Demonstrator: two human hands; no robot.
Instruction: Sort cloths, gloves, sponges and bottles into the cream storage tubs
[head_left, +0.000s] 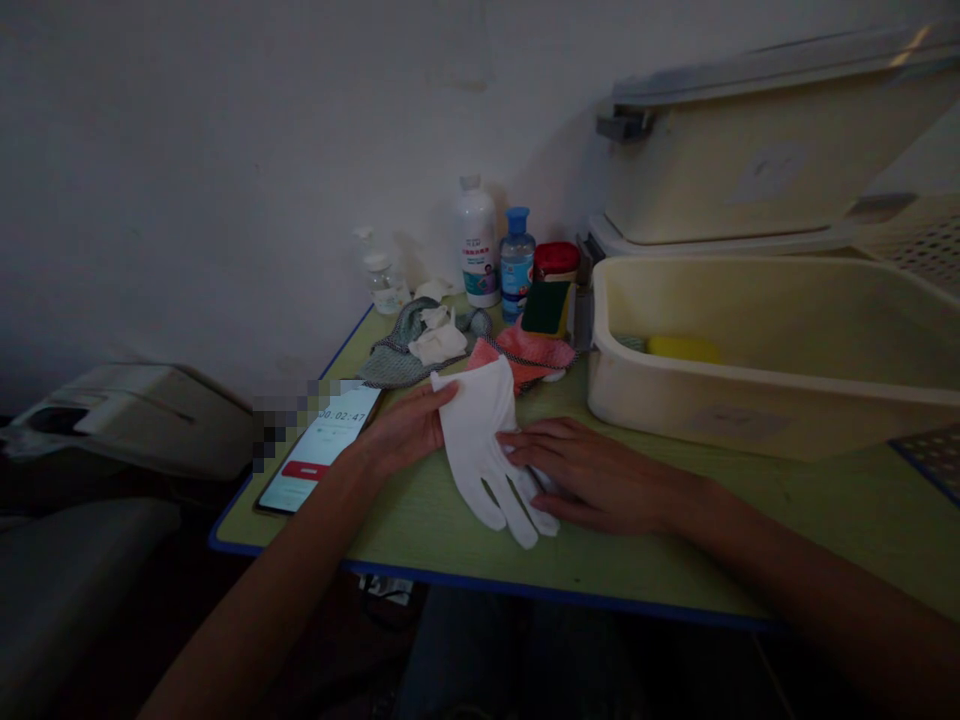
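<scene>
A white cloth glove [484, 420] hangs between my hands above the table, cuff up and fingers pointing toward me. My left hand [411, 430] is closed on its left cuff edge, thumb in front and the other fingers partly hidden behind. My right hand [592, 470] lies palm down against the right side of the glove, fingers stretched across its front and the thumb apart, lower down. Just behind the glove lies a crumpled pink cloth [529, 355]. A phone [330, 450] showing a running timer rests beside my left forearm.
A cream bin [750, 385] with a yellow item [682, 348] inside stands at the right. Lidded bins [720, 170] are behind it. Along the wall stand a white bottle [478, 245], a blue bottle [517, 265] and a sponge [546, 308]. A grey cloth [397, 355] lies near the phone.
</scene>
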